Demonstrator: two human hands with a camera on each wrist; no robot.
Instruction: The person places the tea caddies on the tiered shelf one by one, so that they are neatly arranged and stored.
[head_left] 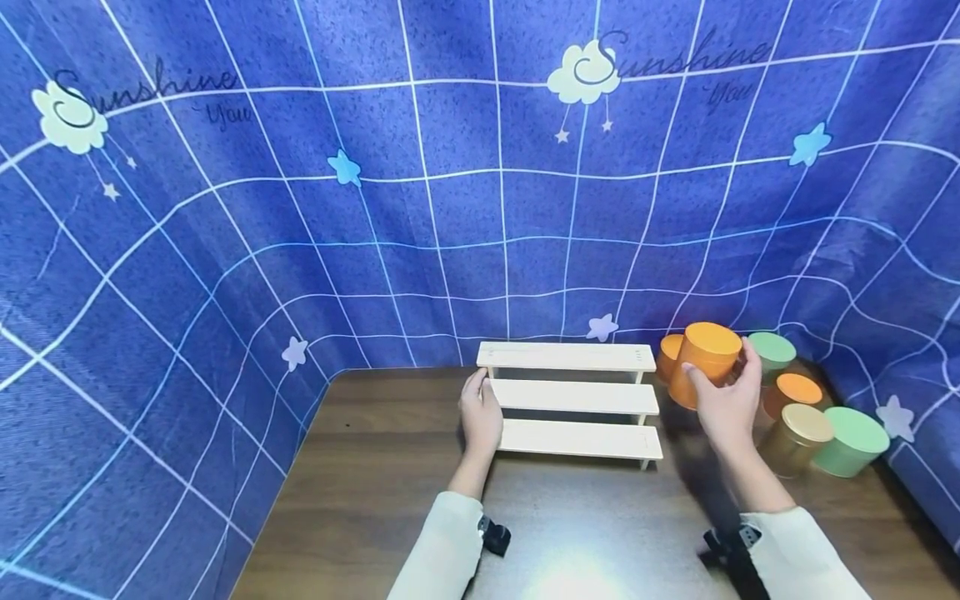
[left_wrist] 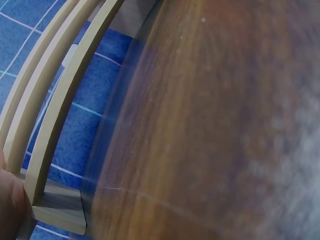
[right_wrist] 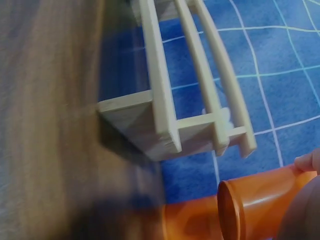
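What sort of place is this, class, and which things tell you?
Probably an indoor tabletop workspace, screened off with fabric: a wood-grain table, a printed blue curtain behind it, and a small three-tier stand on top.

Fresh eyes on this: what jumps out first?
The bright orange canister in the right hand, right of the pale three-tier rack. Then the vivid blue gridded cloth filling the background, and the left hand at the rack's left end.
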